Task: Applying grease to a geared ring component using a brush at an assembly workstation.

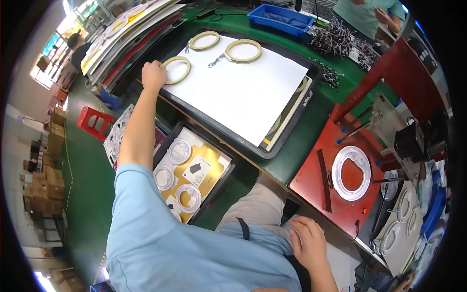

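My left hand (153,75) reaches to the far left corner of a white sheet, its fingers closed on the edge of a pale yellow ring (176,70). The white sheet (233,92) lies in a black tray (267,155) on the green table. Beyond this ring, two similar rings rest on the sheet: one at the back left (204,41) and one further right (243,51), each with a short metal chain beside it. My right hand (309,241) hangs low by my lap, fingers loosely spread and nothing in them.
At the right, a red press (316,180) holds a clear white ring (350,173). A box (199,170) of white rings sits below the table's left side. A blue bin (280,20) and piled dark metal chains (335,39) lie at the back, near another person (367,19).
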The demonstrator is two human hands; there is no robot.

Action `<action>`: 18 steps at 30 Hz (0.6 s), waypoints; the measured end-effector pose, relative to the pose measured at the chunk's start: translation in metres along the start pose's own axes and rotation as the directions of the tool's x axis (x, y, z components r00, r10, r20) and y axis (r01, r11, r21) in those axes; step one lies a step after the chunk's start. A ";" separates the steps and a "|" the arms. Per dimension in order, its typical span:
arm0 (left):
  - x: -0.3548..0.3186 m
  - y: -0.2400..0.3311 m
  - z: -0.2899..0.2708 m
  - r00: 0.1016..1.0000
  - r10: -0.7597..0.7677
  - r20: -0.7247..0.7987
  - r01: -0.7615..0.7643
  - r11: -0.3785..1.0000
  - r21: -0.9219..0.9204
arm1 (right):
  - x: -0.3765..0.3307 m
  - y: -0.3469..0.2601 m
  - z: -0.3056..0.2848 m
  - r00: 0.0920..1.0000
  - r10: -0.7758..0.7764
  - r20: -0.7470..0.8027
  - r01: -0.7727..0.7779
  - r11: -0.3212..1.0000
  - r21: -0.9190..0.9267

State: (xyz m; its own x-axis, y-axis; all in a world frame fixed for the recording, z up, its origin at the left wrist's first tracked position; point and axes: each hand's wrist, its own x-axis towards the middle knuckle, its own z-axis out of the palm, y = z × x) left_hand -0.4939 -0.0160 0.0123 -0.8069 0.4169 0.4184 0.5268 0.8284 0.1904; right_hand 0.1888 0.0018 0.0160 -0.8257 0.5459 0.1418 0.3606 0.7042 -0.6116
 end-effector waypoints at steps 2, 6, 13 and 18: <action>-0.013 0.003 -0.011 0.930 0.219 -0.296 -0.220 0.975 0.031 | 0.010 0.001 -0.002 0.999 -0.038 0.013 0.037 0.999 0.010; -0.063 0.061 -0.060 0.803 0.418 -0.425 -0.542 0.809 -0.230 | 0.035 -0.006 -0.008 0.988 -0.141 -0.057 0.145 0.985 0.090; -0.253 0.179 -0.131 0.750 0.479 -0.455 -0.643 0.367 -0.672 | 0.068 -0.023 -0.014 0.928 0.106 -0.358 0.120 0.824 0.554; -0.343 0.215 -0.137 0.712 0.568 -0.413 -0.530 0.049 -0.846 | 0.051 -0.029 -0.033 0.926 0.338 -0.166 0.040 0.348 0.937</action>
State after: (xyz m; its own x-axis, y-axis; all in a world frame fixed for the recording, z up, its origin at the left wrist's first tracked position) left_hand -0.0667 -0.0319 0.0314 -0.1649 0.6128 0.7728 0.6799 -0.4970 0.5391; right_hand 0.1506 0.0246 0.0665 -0.5710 0.8192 0.0532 -0.3138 -0.1579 -0.9363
